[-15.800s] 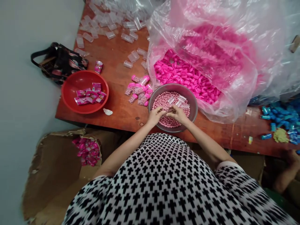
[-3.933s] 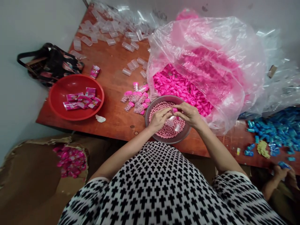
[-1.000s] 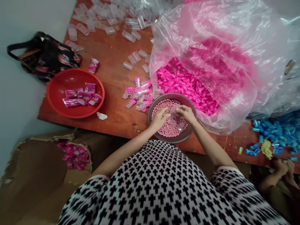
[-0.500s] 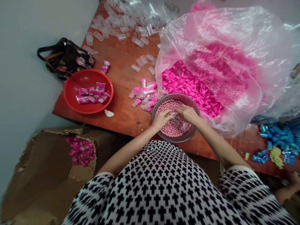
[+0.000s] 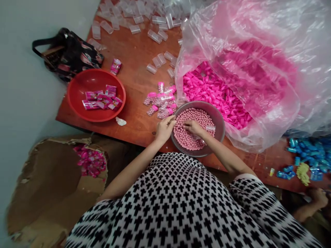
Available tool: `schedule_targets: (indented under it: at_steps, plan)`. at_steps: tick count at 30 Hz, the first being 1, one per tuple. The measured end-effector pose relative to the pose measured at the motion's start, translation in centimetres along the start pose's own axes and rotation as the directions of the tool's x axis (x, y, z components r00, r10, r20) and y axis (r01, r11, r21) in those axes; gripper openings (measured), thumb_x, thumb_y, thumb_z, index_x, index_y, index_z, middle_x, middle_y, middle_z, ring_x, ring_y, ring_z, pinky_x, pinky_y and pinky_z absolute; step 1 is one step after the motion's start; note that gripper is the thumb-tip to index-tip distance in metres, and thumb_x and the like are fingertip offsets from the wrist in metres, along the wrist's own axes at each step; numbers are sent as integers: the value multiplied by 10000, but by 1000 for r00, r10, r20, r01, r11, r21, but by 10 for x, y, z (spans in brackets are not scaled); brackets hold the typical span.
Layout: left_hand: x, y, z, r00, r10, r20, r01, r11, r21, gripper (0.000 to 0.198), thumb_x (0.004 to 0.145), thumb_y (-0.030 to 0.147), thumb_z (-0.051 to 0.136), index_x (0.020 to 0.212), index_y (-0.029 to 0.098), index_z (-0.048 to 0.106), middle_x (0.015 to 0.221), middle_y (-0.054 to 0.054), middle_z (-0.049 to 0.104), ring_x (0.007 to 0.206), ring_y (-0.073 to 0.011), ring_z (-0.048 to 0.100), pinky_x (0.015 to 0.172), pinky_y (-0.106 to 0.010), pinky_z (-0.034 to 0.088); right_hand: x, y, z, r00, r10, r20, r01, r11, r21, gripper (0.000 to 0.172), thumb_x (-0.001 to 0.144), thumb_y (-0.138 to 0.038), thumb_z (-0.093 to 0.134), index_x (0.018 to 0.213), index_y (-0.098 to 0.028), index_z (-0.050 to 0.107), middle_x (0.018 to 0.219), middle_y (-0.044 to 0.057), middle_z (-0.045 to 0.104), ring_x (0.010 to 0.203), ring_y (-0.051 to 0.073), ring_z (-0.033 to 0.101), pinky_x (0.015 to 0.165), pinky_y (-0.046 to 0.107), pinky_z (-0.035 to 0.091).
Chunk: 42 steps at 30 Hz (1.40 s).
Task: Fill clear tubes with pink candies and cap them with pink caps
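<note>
A grey bowl (image 5: pixel 220 132) full of pink beads (image 5: pixel 191 139) stands at the table's front edge. My left hand (image 5: pixel 164 130) is at its left rim, fingertips pinched together; whatever they hold is too small to make out. My right hand (image 5: pixel 193 128) reaches over the beads with its fingers drawn together and the tips down at them; I cannot see what is between them. A small clear container (image 5: pixel 210 128) lies on the beads by my right wrist. Just behind my left hand is a cluster of bead-filled containers with pink caps (image 5: pixel 165 98).
Behind the bowl, a large clear bag (image 5: pixel 292 113) spills pink caps (image 5: pixel 214 93). Clear containers (image 5: pixel 155 36) lie at the back. A red bowl (image 5: pixel 97 119) of pink packets, a handbag (image 5: pixel 74 57) and a cardboard box (image 5: pixel 43 186) are left. Blue packets (image 5: pixel 315 151) and another person's hand (image 5: pixel 317 198) are right.
My hands have come apart from around a clear container above the beads. The left hand has moved left to the rim, and the right has moved left and lower over the beads.
</note>
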State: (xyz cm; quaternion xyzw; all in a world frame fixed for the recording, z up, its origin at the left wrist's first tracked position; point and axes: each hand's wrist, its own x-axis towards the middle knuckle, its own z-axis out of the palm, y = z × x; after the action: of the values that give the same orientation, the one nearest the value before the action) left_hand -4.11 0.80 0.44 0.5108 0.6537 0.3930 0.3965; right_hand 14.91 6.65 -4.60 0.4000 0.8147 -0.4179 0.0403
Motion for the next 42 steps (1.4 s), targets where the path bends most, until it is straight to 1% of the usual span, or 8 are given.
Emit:
schedule_targets:
  at_steps: [4,9,14,19,26,31,35,42]
  plan:
    - [1,2,9,988,34,149,-34,999,3,383,778,205,638,1161,191,626,1147,-75,664,972,-180,651,859,-306,522,-19,5,-9,987,40,-154,45,861,507,207,744,-324,660,852,-152,701,835,24,674,812,164,604,796,291,460]
    - [-1,6,37,959,15,282,26,990,-139,311,785,244,617,1084,168,659,1015,-48,704,920,-181,646,857,-303,501,-39,-5,-17,972,104,-209,74,714,697,333,700,-416,701,931,-177,683,875,23,678,823,172,622,822,336,490]
    - [3,8,48,951,-35,308,111,966,-234,302,792,306,589,1031,142,677,877,-34,711,810,-177,649,774,-298,518,-63,-13,-40,930,75,-359,138,835,533,492,688,-431,738,1090,-179,609,1014,69,658,870,188,633,793,336,523]
    - [7,20,44,920,77,385,0,981,-196,386,794,350,599,1130,171,662,1120,-63,685,1038,-221,618,964,-363,449,-85,-16,-70,874,-215,-435,299,945,133,386,839,-381,612,1184,-213,580,1132,91,638,998,199,607,907,367,482]
    - [-1,23,54,909,93,407,5,973,-233,410,783,408,603,1113,172,666,1118,-72,687,1027,-222,629,955,-392,471,-95,-21,-59,850,-264,-455,336,938,84,276,910,-361,501,1084,-217,659,1037,91,649,986,182,603,888,342,486]
    - [-6,22,57,919,14,393,100,958,-268,474,743,468,648,1093,150,666,1099,-92,694,1021,-232,638,942,-394,490,-103,6,-62,860,107,-499,118,910,398,402,826,-354,603,1205,-217,590,1071,54,678,928,169,635,844,314,505]
    - [-4,24,57,932,-36,360,163,930,-329,526,744,529,635,1101,144,651,1127,-109,680,1049,-239,629,914,-391,512,-108,60,-93,628,432,-647,-244,899,364,239,808,-283,566,981,-170,686,929,52,713,846,186,637,823,329,490]
    - [8,32,53,936,-62,346,189,919,-346,505,750,521,634,1088,147,651,1101,-99,688,997,-225,647,880,-382,542,-74,100,-146,553,459,-696,-648,761,-14,263,849,-222,500,1021,-132,677,1018,150,679,928,253,617,827,361,452]
